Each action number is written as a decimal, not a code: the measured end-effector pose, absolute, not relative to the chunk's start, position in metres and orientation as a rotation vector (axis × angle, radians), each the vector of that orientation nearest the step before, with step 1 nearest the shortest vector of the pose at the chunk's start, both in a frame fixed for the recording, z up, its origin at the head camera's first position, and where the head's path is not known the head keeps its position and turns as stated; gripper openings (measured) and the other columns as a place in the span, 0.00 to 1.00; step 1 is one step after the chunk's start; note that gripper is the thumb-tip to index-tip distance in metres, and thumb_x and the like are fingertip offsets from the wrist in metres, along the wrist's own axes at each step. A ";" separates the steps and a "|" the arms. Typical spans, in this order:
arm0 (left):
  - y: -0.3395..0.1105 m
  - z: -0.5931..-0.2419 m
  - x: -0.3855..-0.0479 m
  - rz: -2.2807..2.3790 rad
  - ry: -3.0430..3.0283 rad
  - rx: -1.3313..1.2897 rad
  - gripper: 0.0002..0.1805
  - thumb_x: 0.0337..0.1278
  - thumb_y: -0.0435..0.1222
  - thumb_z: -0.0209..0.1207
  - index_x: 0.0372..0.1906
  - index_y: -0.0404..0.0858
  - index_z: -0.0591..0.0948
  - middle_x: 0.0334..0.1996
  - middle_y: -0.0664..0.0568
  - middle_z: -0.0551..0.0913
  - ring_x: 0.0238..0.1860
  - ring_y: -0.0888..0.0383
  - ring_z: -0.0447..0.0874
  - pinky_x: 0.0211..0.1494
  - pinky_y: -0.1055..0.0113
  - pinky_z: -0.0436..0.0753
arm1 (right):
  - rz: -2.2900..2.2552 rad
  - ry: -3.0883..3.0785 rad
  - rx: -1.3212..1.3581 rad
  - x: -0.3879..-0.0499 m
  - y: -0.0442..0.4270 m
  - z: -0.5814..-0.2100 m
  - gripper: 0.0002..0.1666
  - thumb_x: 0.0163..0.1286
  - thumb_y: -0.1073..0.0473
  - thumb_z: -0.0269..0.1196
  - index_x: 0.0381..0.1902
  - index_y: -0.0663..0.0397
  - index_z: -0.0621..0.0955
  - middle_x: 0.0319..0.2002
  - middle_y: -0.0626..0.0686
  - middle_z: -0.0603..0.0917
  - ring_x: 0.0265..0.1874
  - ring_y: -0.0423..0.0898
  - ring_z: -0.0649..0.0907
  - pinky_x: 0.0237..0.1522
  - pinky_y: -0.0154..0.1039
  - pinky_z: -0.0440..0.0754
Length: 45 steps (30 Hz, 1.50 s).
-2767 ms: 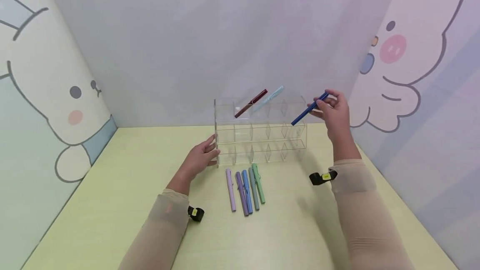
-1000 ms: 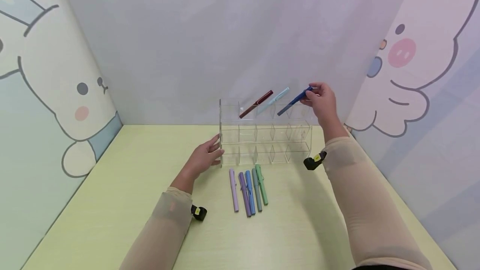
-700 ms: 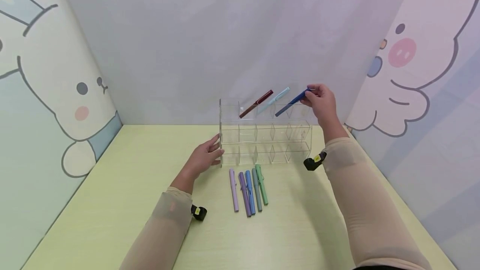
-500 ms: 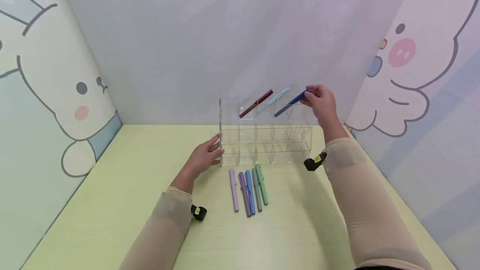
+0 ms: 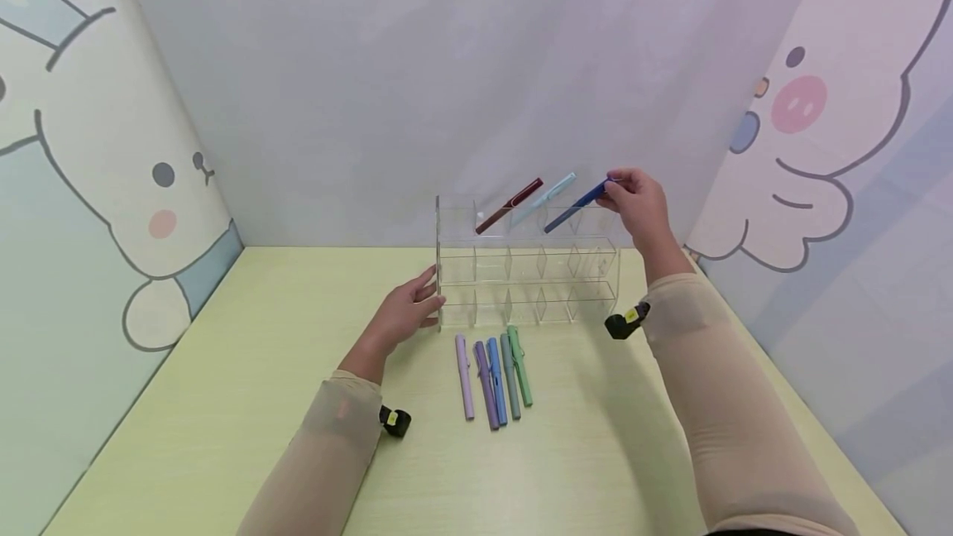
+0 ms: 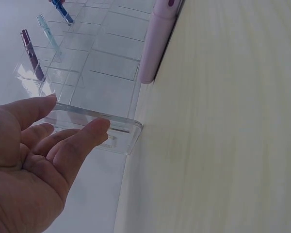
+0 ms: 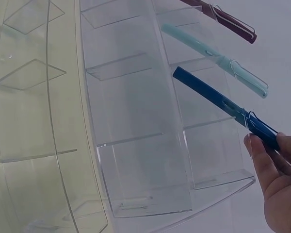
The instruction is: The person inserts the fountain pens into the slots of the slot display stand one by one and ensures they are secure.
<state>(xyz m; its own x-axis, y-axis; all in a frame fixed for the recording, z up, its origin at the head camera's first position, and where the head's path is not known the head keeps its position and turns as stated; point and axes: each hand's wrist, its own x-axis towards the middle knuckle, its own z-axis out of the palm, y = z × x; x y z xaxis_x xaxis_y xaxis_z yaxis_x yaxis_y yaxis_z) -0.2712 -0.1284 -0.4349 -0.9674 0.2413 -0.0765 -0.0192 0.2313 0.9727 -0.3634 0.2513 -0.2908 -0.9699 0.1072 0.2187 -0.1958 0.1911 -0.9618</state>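
Note:
My right hand (image 5: 636, 201) pinches the capped end of a dark blue pen (image 7: 211, 94), which slants into the top tier of a clear acrylic pen rack (image 5: 524, 282). The pen's lower end lies in a top-tier slot, right of a light blue pen (image 7: 213, 58) and a dark red pen (image 5: 510, 206). At the rack's left end, my left hand (image 5: 402, 311) holds the side panel, thumb at the front and fingers behind. In the left wrist view the fingertips (image 6: 99, 127) touch the panel edge.
In front of the rack on the pale yellow table (image 5: 298, 337) lie a lilac pen (image 5: 464, 377), a purple pen (image 5: 487, 387), a blue pen (image 5: 497, 383), a grey-green pen (image 5: 510, 376) and a green pen (image 5: 520, 366). A grey wall (image 5: 447, 64) stands behind.
My right hand has carried the dark blue pen leftward into the rack's top tier; over the last half second it hardly moves. The left hand stays at the rack's side. The head view has shifted slightly.

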 end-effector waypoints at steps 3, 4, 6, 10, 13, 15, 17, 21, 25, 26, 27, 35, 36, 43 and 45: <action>-0.128 -0.435 -0.271 1.813 2.293 0.208 0.36 0.71 0.41 0.56 0.76 0.63 0.55 0.75 0.49 0.62 0.65 0.48 0.74 0.56 0.59 0.85 | 1.835 -2.259 0.076 -0.362 0.252 -0.289 0.21 0.73 0.58 0.59 0.61 0.57 0.74 0.52 0.56 0.80 0.45 0.44 0.86 0.56 0.40 0.83; -0.129 -0.435 -0.270 1.812 2.294 0.208 0.36 0.71 0.41 0.56 0.76 0.63 0.55 0.75 0.49 0.62 0.65 0.48 0.75 0.55 0.59 0.85 | 1.822 -2.272 0.072 -0.361 0.252 -0.289 0.23 0.74 0.57 0.59 0.63 0.56 0.73 0.54 0.58 0.79 0.46 0.46 0.86 0.58 0.42 0.82; -0.129 -0.435 -0.270 1.811 2.294 0.211 0.36 0.71 0.41 0.56 0.76 0.63 0.55 0.75 0.48 0.62 0.65 0.48 0.75 0.55 0.60 0.85 | 1.800 -2.288 0.064 -0.359 0.253 -0.288 0.27 0.73 0.55 0.59 0.67 0.54 0.70 0.58 0.60 0.78 0.50 0.49 0.86 0.59 0.44 0.81; -0.129 -0.434 -0.269 1.811 2.296 0.214 0.36 0.70 0.42 0.57 0.76 0.64 0.55 0.74 0.49 0.62 0.65 0.49 0.75 0.55 0.60 0.85 | 1.778 -2.263 0.067 -0.355 0.258 -0.286 0.31 0.72 0.52 0.60 0.70 0.50 0.68 0.61 0.61 0.76 0.55 0.53 0.83 0.58 0.43 0.82; -0.129 -0.434 -0.269 1.813 2.300 0.212 0.36 0.70 0.42 0.57 0.76 0.64 0.55 0.74 0.49 0.63 0.65 0.49 0.75 0.55 0.60 0.85 | 1.792 -2.196 0.100 -0.351 0.262 -0.284 0.33 0.72 0.51 0.61 0.71 0.50 0.67 0.62 0.61 0.75 0.56 0.54 0.82 0.56 0.42 0.83; -0.129 -0.434 -0.269 1.813 2.302 0.214 0.36 0.70 0.43 0.57 0.76 0.64 0.55 0.74 0.49 0.63 0.65 0.49 0.75 0.56 0.60 0.85 | 1.808 -2.147 0.132 -0.346 0.265 -0.284 0.33 0.72 0.52 0.61 0.71 0.51 0.66 0.62 0.61 0.75 0.57 0.54 0.81 0.55 0.41 0.84; -0.129 -0.435 -0.269 1.810 2.301 0.215 0.36 0.70 0.43 0.57 0.76 0.64 0.55 0.75 0.49 0.62 0.65 0.48 0.75 0.56 0.60 0.85 | 1.815 -2.109 0.158 -0.341 0.267 -0.285 0.33 0.71 0.52 0.62 0.71 0.51 0.66 0.62 0.60 0.75 0.57 0.53 0.81 0.53 0.39 0.85; -0.128 -0.435 -0.269 1.809 2.300 0.221 0.37 0.70 0.42 0.57 0.77 0.62 0.54 0.75 0.48 0.62 0.65 0.48 0.75 0.56 0.60 0.85 | 1.818 -2.076 0.173 -0.325 0.268 -0.286 0.33 0.72 0.54 0.62 0.70 0.52 0.67 0.62 0.59 0.75 0.56 0.51 0.81 0.50 0.36 0.85; -0.129 -0.434 -0.270 1.815 2.298 0.212 0.37 0.70 0.42 0.57 0.77 0.61 0.54 0.75 0.49 0.62 0.66 0.49 0.74 0.56 0.59 0.85 | 1.808 -2.088 0.162 -0.310 0.268 -0.294 0.33 0.72 0.53 0.61 0.71 0.51 0.66 0.64 0.61 0.73 0.56 0.50 0.81 0.50 0.35 0.85; -0.129 -0.434 -0.270 1.819 2.296 0.207 0.37 0.70 0.42 0.57 0.77 0.61 0.54 0.74 0.49 0.62 0.66 0.49 0.74 0.56 0.59 0.85 | 1.812 -2.091 0.160 -0.308 0.269 -0.298 0.33 0.72 0.52 0.61 0.71 0.51 0.65 0.65 0.61 0.72 0.56 0.50 0.81 0.50 0.35 0.85; -0.129 -0.434 -0.270 1.819 2.296 0.205 0.37 0.70 0.42 0.57 0.77 0.61 0.54 0.74 0.49 0.63 0.66 0.49 0.74 0.56 0.59 0.85 | 1.813 -2.097 0.155 -0.307 0.269 -0.302 0.34 0.72 0.52 0.61 0.72 0.50 0.65 0.65 0.61 0.72 0.56 0.50 0.81 0.50 0.35 0.85; -0.131 -0.435 -0.270 1.811 2.292 0.200 0.37 0.70 0.43 0.57 0.77 0.63 0.54 0.75 0.49 0.61 0.66 0.49 0.74 0.57 0.59 0.84 | 1.839 -2.174 0.177 -0.294 0.270 -0.333 0.36 0.71 0.48 0.61 0.73 0.49 0.64 0.66 0.61 0.71 0.54 0.45 0.82 0.50 0.35 0.85; -0.131 -0.435 -0.270 1.810 2.291 0.199 0.37 0.70 0.43 0.57 0.77 0.64 0.54 0.75 0.49 0.61 0.66 0.49 0.74 0.57 0.59 0.84 | 1.830 -2.198 0.178 -0.292 0.268 -0.335 0.36 0.71 0.47 0.60 0.72 0.49 0.64 0.66 0.61 0.71 0.55 0.46 0.82 0.50 0.35 0.85; -0.131 -0.436 -0.272 1.803 2.305 0.196 0.37 0.70 0.43 0.57 0.76 0.65 0.54 0.75 0.50 0.62 0.65 0.49 0.75 0.57 0.59 0.85 | 1.738 -2.435 0.170 -0.277 0.260 -0.336 0.41 0.70 0.37 0.58 0.72 0.51 0.64 0.64 0.59 0.73 0.55 0.43 0.81 0.54 0.36 0.85; -0.130 -0.436 -0.273 1.799 2.311 0.197 0.37 0.70 0.43 0.57 0.76 0.65 0.54 0.74 0.50 0.62 0.65 0.49 0.75 0.56 0.59 0.85 | 1.723 -2.496 0.173 -0.274 0.259 -0.337 0.41 0.70 0.37 0.58 0.73 0.52 0.64 0.64 0.59 0.73 0.54 0.43 0.81 0.53 0.37 0.85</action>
